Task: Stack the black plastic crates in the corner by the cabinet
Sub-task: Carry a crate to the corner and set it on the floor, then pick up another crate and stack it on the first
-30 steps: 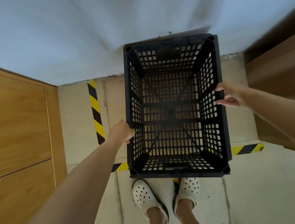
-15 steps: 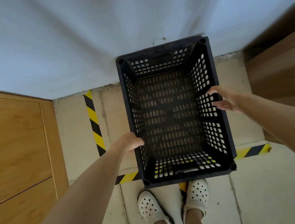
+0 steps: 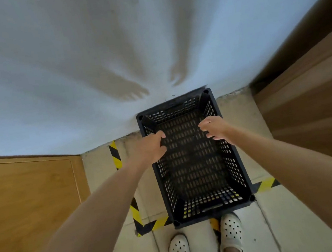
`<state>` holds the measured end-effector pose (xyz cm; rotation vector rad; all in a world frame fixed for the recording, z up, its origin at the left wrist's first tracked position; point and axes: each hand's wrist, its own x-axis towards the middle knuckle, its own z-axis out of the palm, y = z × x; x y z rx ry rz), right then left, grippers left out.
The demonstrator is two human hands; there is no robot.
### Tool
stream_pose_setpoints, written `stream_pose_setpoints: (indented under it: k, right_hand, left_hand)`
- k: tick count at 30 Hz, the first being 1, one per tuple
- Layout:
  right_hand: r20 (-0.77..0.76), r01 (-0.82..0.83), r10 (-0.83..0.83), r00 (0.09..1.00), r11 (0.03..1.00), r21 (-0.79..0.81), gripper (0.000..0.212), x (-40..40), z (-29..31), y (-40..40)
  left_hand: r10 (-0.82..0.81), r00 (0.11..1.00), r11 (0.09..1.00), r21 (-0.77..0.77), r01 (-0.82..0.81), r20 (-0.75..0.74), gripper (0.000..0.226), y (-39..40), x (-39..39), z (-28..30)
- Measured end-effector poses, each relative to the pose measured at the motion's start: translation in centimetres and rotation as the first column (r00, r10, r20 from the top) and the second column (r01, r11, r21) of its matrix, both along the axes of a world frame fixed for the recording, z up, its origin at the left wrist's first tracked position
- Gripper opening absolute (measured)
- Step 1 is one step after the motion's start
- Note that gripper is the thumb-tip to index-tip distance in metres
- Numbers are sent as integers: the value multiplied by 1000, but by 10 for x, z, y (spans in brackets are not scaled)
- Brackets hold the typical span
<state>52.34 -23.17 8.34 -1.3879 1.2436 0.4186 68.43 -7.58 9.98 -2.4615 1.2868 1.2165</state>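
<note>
Your left hand (image 3: pixel 150 148) clamps the crate (image 3: pixel 195 160) rim; your right hand (image 3: pixel 214 128) hovers, fingers apart. One-handed, it could tip against the far wall (image 3: pixel 88 62).

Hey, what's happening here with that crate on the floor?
A person stands over a black crate set on the floor against the white wall, inside yellow-and-black floor tape. The left hand sits curled at the crate's left rim; the right hand hovers open over the right side. Wooden cabinets stand on both sides.
</note>
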Motion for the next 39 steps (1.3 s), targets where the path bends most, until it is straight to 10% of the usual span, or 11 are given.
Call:
stream_pose_setpoints:
  k: [9, 22, 39]
  right_hand:
    - [84, 173, -167, 982, 982, -75, 15, -26, 74, 3]
    - [195, 428, -389, 900, 870, -242, 37, -85, 273, 66]
    - [-92, 514, -609, 788, 733, -446, 48, -437, 382, 335]
  left_hand:
    - [45, 990, 987, -148, -64, -130, 44, -24, -14, 53]
    - [-481, 876, 851, -219, 478, 40, 46, -62, -41, 241]
    - [-940, 42, -21, -182, 983, 338, 58, 66, -423, 363]
